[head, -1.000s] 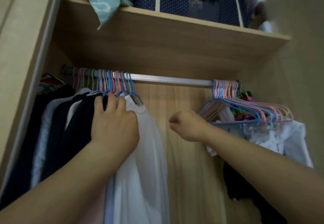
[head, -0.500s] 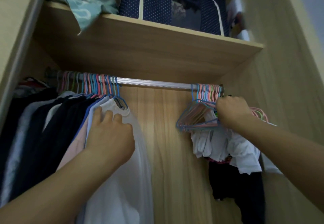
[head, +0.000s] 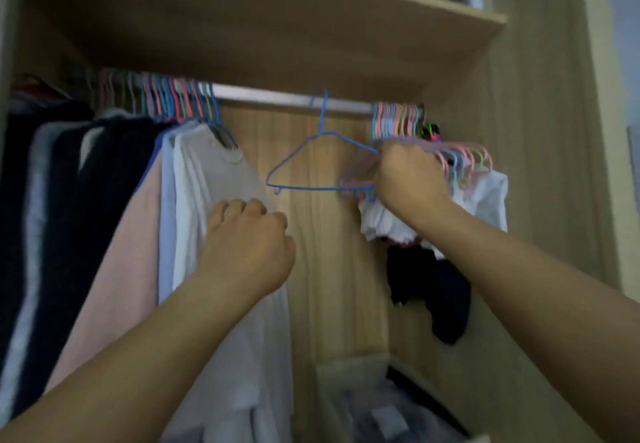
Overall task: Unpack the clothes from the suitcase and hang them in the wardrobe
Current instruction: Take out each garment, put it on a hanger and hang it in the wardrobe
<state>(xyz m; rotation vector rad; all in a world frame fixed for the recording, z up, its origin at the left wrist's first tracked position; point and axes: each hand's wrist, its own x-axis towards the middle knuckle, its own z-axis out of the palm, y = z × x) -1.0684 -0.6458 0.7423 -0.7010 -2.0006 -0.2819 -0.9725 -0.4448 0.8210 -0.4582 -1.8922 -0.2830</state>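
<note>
A blue wire hanger (head: 313,162) hangs by its hook on the silver wardrobe rail (head: 277,97), in the open stretch of rail between the two crowds of hangers. The right hand (head: 408,179) grips the hanger's right end, fingers clenched around the wire where its shoulder meets the bottom bar. Just right of that hand, a bunch of empty pink, blue and green hangers (head: 450,155) is packed together at the rail's right end, with white cloth (head: 485,193) and a dark garment (head: 436,290) drooping below them.

Left of the blue hanger, clothes hang side by side from the rail: a white shirt (head: 221,200) nearest, then a pale blue garment (head: 166,221), a pink one (head: 128,252), and dark garments (head: 69,200) further left, their coloured hooks (head: 173,99) crowded along the rail. The left hand (head: 247,248) rests against the white shirt below its collar, fingers curled; whether they pinch the fabric cannot be told.

A wooden shelf (head: 277,27) spans the wardrobe directly above the rail. Below the blue hanger, at the bottom of the wardrobe, sits a blurred bin of grey items (head: 381,404).
</note>
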